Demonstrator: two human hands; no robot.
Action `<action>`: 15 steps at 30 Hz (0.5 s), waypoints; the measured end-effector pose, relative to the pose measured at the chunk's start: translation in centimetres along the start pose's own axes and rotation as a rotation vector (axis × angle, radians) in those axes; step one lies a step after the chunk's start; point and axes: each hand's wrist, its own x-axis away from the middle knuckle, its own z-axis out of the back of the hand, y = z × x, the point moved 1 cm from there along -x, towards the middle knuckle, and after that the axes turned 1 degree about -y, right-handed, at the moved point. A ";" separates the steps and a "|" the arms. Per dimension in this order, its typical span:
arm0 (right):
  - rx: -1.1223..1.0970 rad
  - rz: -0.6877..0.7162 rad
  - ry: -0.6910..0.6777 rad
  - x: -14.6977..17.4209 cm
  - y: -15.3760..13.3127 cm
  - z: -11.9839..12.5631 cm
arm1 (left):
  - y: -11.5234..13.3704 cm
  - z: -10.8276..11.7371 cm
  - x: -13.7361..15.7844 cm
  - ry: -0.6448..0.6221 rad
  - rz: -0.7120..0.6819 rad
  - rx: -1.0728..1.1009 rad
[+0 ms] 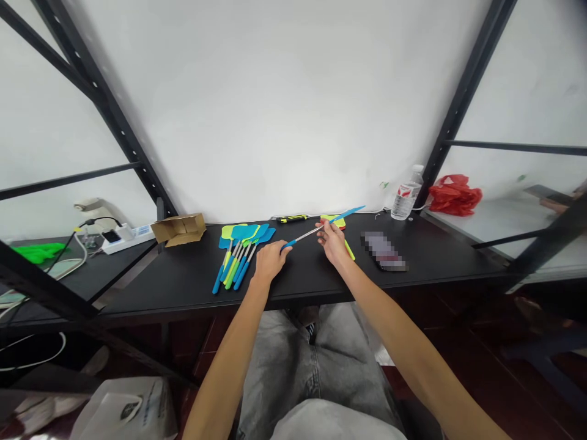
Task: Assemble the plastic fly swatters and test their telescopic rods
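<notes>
Between my hands is a blue fly swatter with a metal shaft, held at a slant over the black table. My left hand is closed round its blue handle. Near the head, my right hand pinches the upper shaft. Left of my left hand lies a pile of blue and yellow-green fly swatters, heads to the wall and handles towards me. Behind and beneath my right hand a yellow-green swatter and something red show in part.
An open cardboard box stands at the left, near a power strip. A black-and-yellow tool lies by the wall. At the right are a phone-like object, blurred out, a water bottle and a red plastic bag. Black metal posts flank the table.
</notes>
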 end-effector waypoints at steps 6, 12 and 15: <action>-0.092 -0.022 0.090 -0.3 -0.3 0.8 | 0.7 0.4 0.3 -0.116 -0.006 -0.032; -0.021 -0.019 0.072 -0.6 0.1 1.2 | 1.2 0.2 0.4 -0.166 -0.072 -0.009; 0.054 0.008 0.063 -0.5 0.0 1.1 | 1.3 0.1 0.4 -0.158 -0.098 0.038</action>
